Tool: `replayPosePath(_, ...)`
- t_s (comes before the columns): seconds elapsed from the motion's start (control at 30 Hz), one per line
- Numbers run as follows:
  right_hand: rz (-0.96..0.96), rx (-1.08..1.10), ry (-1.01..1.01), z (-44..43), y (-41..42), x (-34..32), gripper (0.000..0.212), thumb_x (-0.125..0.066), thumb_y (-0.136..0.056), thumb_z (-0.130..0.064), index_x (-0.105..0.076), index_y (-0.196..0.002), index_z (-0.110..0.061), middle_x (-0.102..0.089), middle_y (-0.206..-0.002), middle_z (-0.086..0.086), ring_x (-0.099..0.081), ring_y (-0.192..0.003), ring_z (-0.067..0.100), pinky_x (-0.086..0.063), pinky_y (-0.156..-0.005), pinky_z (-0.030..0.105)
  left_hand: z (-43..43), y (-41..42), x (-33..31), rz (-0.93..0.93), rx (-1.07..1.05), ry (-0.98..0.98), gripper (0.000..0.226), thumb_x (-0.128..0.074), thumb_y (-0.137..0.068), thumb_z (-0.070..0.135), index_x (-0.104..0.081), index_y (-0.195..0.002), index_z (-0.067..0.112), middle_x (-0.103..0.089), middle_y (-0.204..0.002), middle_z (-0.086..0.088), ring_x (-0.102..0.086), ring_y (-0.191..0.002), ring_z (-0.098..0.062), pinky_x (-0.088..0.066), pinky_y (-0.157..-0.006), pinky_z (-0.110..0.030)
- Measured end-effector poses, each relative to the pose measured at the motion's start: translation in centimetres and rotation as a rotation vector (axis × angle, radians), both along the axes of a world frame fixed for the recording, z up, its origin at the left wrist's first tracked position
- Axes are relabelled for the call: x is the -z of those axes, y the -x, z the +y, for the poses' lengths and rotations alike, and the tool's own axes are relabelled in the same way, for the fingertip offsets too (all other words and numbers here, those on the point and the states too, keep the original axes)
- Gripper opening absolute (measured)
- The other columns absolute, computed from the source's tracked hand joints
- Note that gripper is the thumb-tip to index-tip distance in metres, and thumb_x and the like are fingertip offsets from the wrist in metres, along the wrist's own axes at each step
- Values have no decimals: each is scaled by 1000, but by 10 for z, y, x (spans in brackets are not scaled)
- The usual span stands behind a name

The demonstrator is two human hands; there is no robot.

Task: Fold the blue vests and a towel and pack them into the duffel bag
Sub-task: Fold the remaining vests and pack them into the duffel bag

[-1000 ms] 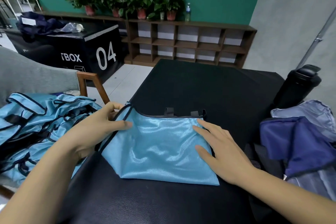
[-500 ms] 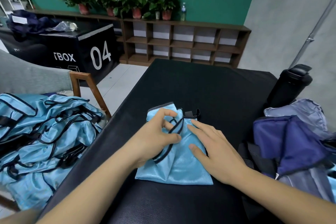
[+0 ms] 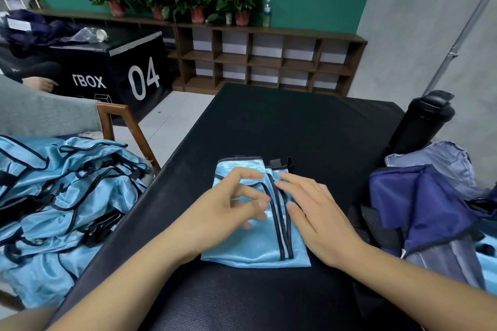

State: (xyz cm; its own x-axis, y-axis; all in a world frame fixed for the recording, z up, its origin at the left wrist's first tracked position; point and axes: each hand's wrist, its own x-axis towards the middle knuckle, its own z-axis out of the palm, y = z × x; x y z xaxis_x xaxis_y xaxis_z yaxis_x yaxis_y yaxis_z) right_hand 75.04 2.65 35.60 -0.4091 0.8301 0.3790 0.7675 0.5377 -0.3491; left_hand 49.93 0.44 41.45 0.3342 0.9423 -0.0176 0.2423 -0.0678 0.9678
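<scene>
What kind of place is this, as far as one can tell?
Probably a gym or sports training room: a black box marked "TBOX 04", a heap of blue vests on a chair, and a low wooden cubby shelf.

white letters reading "tbox" stand on the near side of the black box (image 3: 80, 62), low on that face; the first letter is oddly shaped and may be only part of one. to their right, near the same face's right edge, stands a large white "04". a small white cube outline sits under the letters at the bottom edge. a white tag (image 3: 18, 25) on the dark cloth (image 3: 45, 32) on the box top is too blurred to read, as is the label on the bottle (image 3: 266, 13) on the shelf top.
</scene>
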Motion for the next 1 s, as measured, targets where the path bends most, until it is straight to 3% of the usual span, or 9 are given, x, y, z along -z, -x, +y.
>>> replayPosePath(0.1,-19,-85,-59,-3,-1,-1,40,-41,-113,-31,-58,-149,-25,-43,-160,-17,-38,-149,9,-31,-120,36,4,16,18,379,-52,-319,18,-78,-93,20,-69,-97,35,-71,-99,16,-68,-93,-8,-50,-81,-23)
replayPosePath(0.2,-59,-153,-79,-1,0,-3,38,-43,-114,-32,-59,-147,-25,-46,-157,-16,-39,-148,9,-33,-119,40,5,25,33,549,77,-417,17,-80,-91,31,-72,-102,42,-64,-106,20,-59,-105,-7,-47,-90,-21)
replayPosePath(0.3,-185,-250,-141,3,9,-11,36,-51,-110,-21,-60,-145,-22,-50,-154,-10,-44,-145,13,-36,-117,38,4,27,39,570,167,-426,18,-78,-95,37,-76,-110,45,-61,-121,26,-53,-119,-3,-41,-102,-18)
replayPosePath(0.4,-299,-218,-251,14,33,-25,34,-59,-104,-20,-62,-137,-21,-56,-136,-5,-55,-122,21,-44,-101,37,3,28,41,570,178,-438,21,-77,-95,39,-77,-115,47,-60,-124,28,-53,-122,-1,-42,-105,-19)
replayPosePath(0.53,-370,-70,-258,40,66,-43,28,-62,-98,-43,-61,-115,-20,-52,-112,-3,-47,-93,22,-43,-84,38,4,29,41,568,182,-421,23,-77,-95,40,-78,-116,48,-60,-124,29,-52,-124,1,-43,-106,-21)
replayPosePath(0.67,-458,-77,-333,64,84,-43,17,-70,-90,-26,-56,-87,-18,-48,-84,-1,-42,-72,22,-38,-68,38,5,32,39,548,196,-399,23,-77,-96,40,-78,-117,48,-59,-126,29,-51,-124,3,-40,-105,-16)
replayPosePath(0.77,-296,11,-111,76,87,-50,21,-59,-101,-29,-54,-82,-21,-54,-78,-8,-49,-73,18,-45,-71,39,6,32,39,537,203,-391,22,-76,-96,40,-78,-117,47,-60,-126,29,-51,-124,2,-39,-105,-15)
replayPosePath(0.87,-25,101,212,90,90,-58,28,-56,-102,-31,-58,-78,-18,-64,-72,0,-54,-65,16,-52,-66,46,6,32,38,545,207,-373,22,-75,-97,40,-79,-118,46,-59,-127,28,-49,-123,4,-38,-103,-13)
replayPosePath(1.0,-329,143,169,94,91,-55,30,-46,-108,-29,-54,-83,-16,-64,-77,1,-59,-77,26,-47,-76,41,6,33,38,528,211,-367,23,-76,-96,41,-78,-119,46,-59,-128,28,-49,-127,4,-38,-107,-15)
